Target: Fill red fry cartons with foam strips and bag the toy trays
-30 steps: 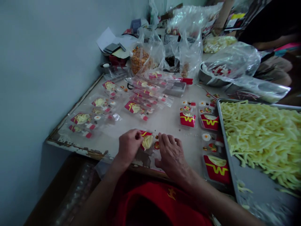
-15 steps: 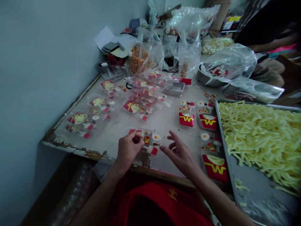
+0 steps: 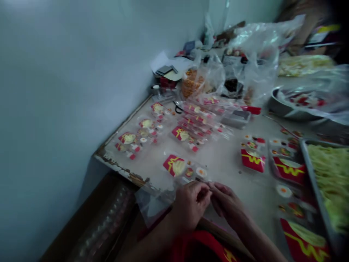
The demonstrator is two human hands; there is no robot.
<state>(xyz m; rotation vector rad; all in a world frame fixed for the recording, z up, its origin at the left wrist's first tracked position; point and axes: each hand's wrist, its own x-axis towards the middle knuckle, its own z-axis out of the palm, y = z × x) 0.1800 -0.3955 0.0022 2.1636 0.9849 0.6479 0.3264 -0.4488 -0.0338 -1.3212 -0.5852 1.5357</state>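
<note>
My left hand [image 3: 192, 201] is closed in a pinch over the table's near edge. The fingertips of my right hand [image 3: 227, 200], closed together, meet it there. Whatever lies between them is too small and blurred to make out. Just beyond my hands lies a clear packet [image 3: 177, 166] with a red fries carton marked in yellow and small toy-like food pieces, among them a fried egg [image 3: 201, 172]. My left hand covers its near part. A clear plastic sheet or bag [image 3: 154, 205] hangs over the table edge to the left.
Similar packets lie at left [image 3: 128, 138] and in a heap [image 3: 196, 120]. More cartons [image 3: 253, 160] stand at right beside a metal tray [image 3: 313, 182] of pale yellow strips. Behind are a bag of orange pieces [image 3: 192, 83], a round pan [image 3: 283, 105] and a wall [image 3: 68, 91].
The view has swung left. My right hand has come in to meet my left, its spread fingers now closed. My left hand has moved off the packet's carton toward its near right side.
</note>
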